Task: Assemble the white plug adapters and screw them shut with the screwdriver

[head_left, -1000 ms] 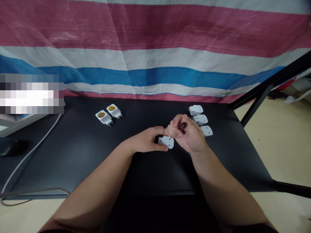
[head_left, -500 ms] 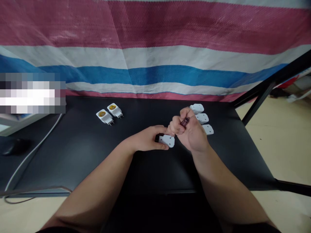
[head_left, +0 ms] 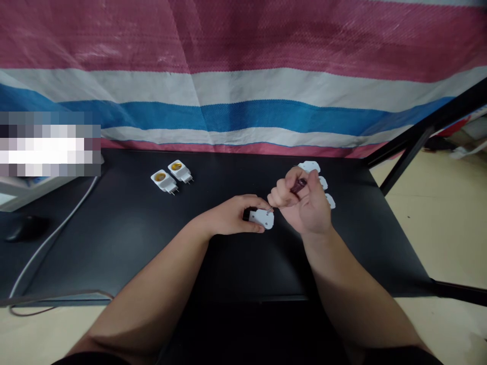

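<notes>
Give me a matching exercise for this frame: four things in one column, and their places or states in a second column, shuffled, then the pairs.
Things
1. screwdriver
2. white plug under the left hand
3. pair of lamp-socket adapters
4. white cable

Places or states
A. lying free on the black table, yellow insides showing, left of the hands
B. in the right hand, tip down on a plug
C. running along the table's left part
D. pinned on the table by the left hand

Pairs: 1-B, 2-D, 3-A, 4-C
</notes>
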`<state>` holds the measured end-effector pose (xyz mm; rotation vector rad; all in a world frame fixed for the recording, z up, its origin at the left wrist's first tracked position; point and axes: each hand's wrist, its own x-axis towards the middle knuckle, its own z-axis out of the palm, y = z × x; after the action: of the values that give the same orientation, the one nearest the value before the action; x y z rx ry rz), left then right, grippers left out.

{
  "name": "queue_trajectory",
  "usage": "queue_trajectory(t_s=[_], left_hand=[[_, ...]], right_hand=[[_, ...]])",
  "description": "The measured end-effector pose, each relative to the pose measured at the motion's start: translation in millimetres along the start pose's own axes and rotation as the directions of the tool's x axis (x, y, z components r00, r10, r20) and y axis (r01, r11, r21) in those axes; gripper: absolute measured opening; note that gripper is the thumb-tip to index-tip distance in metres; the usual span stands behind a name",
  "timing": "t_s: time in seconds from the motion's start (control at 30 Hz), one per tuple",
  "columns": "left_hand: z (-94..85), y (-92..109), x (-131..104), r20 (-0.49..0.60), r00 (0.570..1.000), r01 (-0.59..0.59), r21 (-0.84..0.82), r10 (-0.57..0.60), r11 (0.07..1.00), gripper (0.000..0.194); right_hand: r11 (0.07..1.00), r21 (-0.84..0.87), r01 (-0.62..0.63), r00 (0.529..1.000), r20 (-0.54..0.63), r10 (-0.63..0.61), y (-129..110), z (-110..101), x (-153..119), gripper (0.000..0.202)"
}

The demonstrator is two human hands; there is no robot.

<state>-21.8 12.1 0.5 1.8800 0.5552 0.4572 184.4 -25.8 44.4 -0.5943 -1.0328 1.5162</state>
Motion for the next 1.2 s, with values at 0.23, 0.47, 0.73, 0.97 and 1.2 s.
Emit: queue_trajectory(t_s=[0.23, 0.47, 0.73, 0.97, 1.2], left_hand=[[-0.6, 2.1, -0.8, 0.001, 1.000, -0.002, 0.015, 0.002, 1.000, 0.042], [0.3, 0.3, -1.0, -0.006, 1.000, -0.003, -0.037, 0.002, 0.999, 0.043], [0.6, 3.6, -1.0, -0.008, 1.000, 0.023, -0.047, -0.023, 0.999, 0.036], [2.2, 4.5, -1.8, 0.014, 0.998, 0.062, -0.157, -0.060, 0.986, 0.039], [1.9, 6.9, -1.3, 0.016, 0.997, 0.075, -0.125, -0.073, 0.989, 0.038]], right_hand=[[1.000, 0.005, 0.002, 1.000, 0.018, -0.003, 1.4, 1.1, -1.0, 0.047], [1.000, 0.022, 0.021, 1.000, -0.011, -0.021, -5.6, -0.4, -1.5, 0.045], [1.000, 0.009, -0.023, 1.000, 0.004, 0.023, -3.2, -1.0, -1.3, 0.048], [1.000, -0.006, -0.022, 1.000, -0.015, 0.022, -5.7, -1.5, -1.3, 0.050], [0.999, -0.021, -0.038, 0.999, 0.007, 0.038, 2.6, 0.0, -1.3, 0.050]])
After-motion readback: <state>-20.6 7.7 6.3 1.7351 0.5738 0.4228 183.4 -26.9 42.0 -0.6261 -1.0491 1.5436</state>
